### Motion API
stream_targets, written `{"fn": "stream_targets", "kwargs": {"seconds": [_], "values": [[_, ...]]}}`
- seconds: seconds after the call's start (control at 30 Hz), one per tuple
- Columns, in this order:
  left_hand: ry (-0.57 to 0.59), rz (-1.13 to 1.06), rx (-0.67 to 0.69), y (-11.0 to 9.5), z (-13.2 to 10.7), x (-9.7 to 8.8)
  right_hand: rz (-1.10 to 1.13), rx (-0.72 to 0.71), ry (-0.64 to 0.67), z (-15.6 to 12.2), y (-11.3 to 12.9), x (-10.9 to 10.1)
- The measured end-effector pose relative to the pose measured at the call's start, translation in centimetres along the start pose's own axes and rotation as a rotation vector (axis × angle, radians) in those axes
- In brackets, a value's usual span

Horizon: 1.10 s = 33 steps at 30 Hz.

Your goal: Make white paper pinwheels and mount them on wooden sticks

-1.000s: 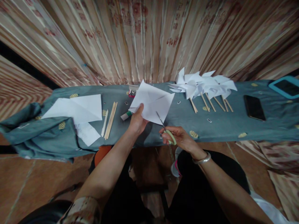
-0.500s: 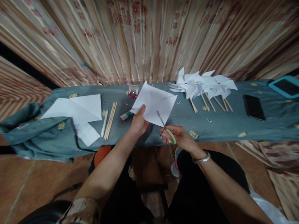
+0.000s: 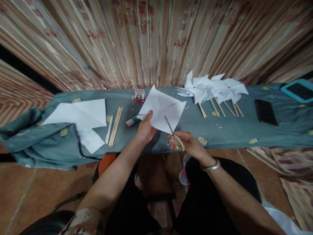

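Note:
A square sheet of white paper [image 3: 158, 104] is pinched at its lower left edge by my left hand [image 3: 146, 128], thumb on top. A slit runs in from its right side. My right hand [image 3: 184, 142] grips a pair of scissors [image 3: 179, 142] with pale green handles. One dark blade lies over the paper's lower right part, pointing up and left; the other blade is hidden by the sheet. Behind the paper's left corner, a glue stick [image 3: 132, 121] with a green band lies on the cloth. A small red box of metal pins [image 3: 139, 97] stands open just beyond.
Several white paper pinwheels [image 3: 206, 89] on wooden sticks lie at the back right. A black phone [image 3: 266, 112] and a blue-framed tablet [image 3: 299, 90] are farther right. On the left are wooden sticks [image 3: 115, 127], a white pen [image 3: 109, 129] and paper sheets [image 3: 89, 112]. A curtain [image 3: 156, 42] hangs behind.
The paper's right corner has shifted very slightly to the right. Both hands and the scissors are almost where they were.

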<state>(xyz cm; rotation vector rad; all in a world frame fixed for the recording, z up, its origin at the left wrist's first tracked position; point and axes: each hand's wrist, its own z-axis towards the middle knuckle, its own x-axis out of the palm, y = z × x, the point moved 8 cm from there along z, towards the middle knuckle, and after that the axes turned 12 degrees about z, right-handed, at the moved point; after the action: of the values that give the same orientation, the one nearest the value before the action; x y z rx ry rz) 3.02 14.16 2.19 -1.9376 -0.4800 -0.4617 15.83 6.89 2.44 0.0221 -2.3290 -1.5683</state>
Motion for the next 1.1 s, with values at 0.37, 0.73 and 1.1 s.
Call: {"fn": "stream_targets", "kwargs": {"seconds": [0.37,0.73,1.1], "values": [[0.032,0.036,-0.028,0.39,-0.37,0.32,-0.012,-0.023,-0.023,-0.05,0.09,-0.13],[0.058,0.044,0.013,0.14,-0.35,0.48,0.005,-0.022,-0.032,0.13,-0.26,-0.29],[0.027,0.009,-0.020,0.46,-0.23,0.27,0.038,-0.028,-0.032,0.21,-0.19,-0.32]]}}
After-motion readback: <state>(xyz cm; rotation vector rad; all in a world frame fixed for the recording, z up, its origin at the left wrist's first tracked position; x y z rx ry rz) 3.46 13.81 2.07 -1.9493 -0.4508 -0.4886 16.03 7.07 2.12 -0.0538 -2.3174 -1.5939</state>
